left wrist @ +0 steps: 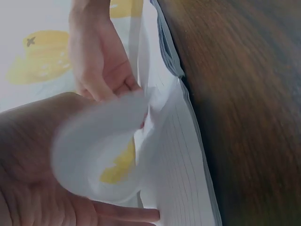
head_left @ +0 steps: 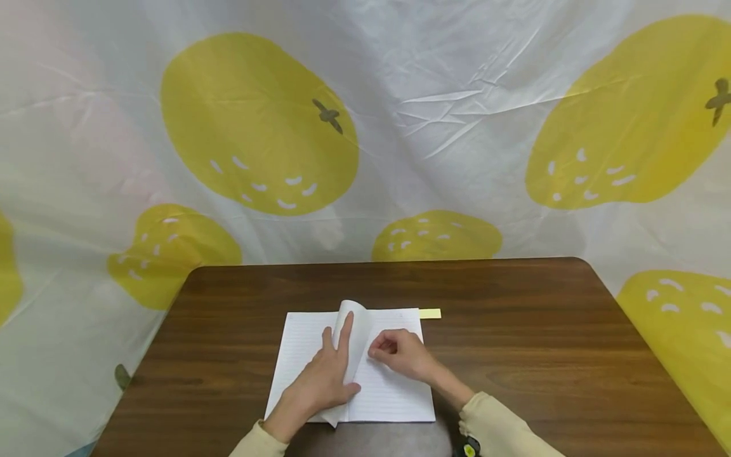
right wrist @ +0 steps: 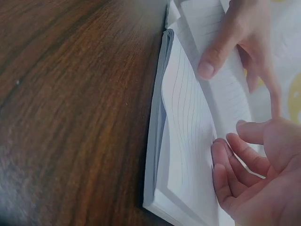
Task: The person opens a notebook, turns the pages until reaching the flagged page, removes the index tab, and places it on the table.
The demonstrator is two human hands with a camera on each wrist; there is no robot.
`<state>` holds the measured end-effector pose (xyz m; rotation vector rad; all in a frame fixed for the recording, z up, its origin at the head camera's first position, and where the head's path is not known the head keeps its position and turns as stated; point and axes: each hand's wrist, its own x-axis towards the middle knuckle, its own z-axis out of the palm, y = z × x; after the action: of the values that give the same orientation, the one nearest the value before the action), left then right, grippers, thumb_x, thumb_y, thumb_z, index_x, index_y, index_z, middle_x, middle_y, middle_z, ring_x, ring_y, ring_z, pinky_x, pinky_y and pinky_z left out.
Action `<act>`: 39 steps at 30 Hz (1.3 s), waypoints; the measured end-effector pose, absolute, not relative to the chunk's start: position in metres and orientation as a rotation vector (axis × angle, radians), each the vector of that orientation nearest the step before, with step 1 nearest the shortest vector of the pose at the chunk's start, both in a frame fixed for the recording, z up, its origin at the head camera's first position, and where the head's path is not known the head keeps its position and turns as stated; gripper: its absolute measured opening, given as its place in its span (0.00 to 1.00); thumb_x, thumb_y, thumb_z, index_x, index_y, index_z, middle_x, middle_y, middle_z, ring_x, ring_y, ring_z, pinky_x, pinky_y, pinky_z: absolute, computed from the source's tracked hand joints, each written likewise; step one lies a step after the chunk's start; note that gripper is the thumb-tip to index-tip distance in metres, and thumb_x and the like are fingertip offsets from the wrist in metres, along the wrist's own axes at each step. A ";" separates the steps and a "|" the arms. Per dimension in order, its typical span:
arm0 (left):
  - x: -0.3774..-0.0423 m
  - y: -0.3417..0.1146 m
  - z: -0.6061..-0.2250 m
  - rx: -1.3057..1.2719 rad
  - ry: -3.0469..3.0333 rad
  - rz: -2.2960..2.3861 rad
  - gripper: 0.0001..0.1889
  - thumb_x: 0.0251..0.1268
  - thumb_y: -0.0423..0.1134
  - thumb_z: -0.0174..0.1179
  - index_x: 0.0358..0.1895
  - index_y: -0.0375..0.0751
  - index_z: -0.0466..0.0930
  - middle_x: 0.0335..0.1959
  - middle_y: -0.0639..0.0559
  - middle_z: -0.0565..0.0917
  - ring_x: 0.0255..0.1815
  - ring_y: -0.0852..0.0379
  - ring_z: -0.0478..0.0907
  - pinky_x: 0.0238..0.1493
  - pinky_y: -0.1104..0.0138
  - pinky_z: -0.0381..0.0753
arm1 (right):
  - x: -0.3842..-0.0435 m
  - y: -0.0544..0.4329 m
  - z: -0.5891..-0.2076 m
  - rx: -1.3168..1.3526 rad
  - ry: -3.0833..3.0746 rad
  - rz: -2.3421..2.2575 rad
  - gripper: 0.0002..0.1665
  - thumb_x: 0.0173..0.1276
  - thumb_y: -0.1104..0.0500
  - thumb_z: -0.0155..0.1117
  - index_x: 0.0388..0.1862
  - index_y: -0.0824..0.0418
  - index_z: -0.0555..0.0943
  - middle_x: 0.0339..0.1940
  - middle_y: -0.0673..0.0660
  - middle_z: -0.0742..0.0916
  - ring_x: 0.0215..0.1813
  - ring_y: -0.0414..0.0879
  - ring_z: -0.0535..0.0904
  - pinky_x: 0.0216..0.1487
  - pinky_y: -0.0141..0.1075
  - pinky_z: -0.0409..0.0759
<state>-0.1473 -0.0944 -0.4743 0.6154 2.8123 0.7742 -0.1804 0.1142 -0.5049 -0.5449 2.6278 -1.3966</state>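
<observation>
A lined notebook [head_left: 394,400] lies spread open on the table, with a lifted page [head_left: 356,327] curling over near its middle fold. My left hand [head_left: 325,374] reaches across the left side, fingers straight and spread against that page, thumb stretched toward the fold. In the left wrist view the curled page [left wrist: 77,155] is blurred in front of the palm. Over the right-hand page is my right hand [head_left: 405,355], fingers loosely bent. The right wrist view shows its fingertips [right wrist: 218,150] touching the paper and the thumb apart from them, with nothing between.
A pale yellow paper tab [head_left: 430,313] sticks out past the notebook's upper right edge. The dark wooden table [head_left: 542,330] extends around the notebook. Behind its far edge hangs a white curtain [head_left: 434,158] printed with yellow fruit. A corner of paper [head_left: 331,417] pokes out at the notebook's near edge.
</observation>
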 end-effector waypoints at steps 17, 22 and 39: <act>-0.151 -0.112 -0.481 0.499 3.007 0.609 0.66 0.39 0.35 0.82 0.82 0.44 0.44 0.77 0.20 0.49 0.73 0.20 0.58 0.60 0.30 0.70 | -0.178 0.120 -0.499 -0.677 2.832 -1.044 0.20 0.49 0.63 0.83 0.39 0.64 0.83 0.33 0.54 0.82 0.38 0.43 0.75 0.42 0.33 0.77; -0.152 -0.114 -0.479 0.491 3.055 0.491 0.64 0.36 0.41 0.85 0.80 0.42 0.52 0.81 0.24 0.38 0.81 0.23 0.39 0.71 0.26 0.48 | -0.178 0.121 -0.495 -0.735 2.886 -0.909 0.29 0.48 0.60 0.84 0.46 0.66 0.80 0.37 0.55 0.79 0.40 0.44 0.73 0.45 0.36 0.76; -0.147 -0.108 -0.474 0.471 2.930 0.447 0.42 0.47 0.35 0.78 0.70 0.37 0.70 0.74 0.24 0.62 0.67 0.20 0.68 0.52 0.34 0.79 | -0.213 0.106 -0.482 -0.721 2.936 -0.561 0.49 0.42 0.47 0.89 0.58 0.70 0.79 0.48 0.65 0.80 0.46 0.57 0.75 0.49 0.49 0.77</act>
<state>-0.1474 -0.1085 -0.4736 0.4707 2.9303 0.4474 -0.2126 0.1057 -0.4818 -0.7206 2.9361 -0.5614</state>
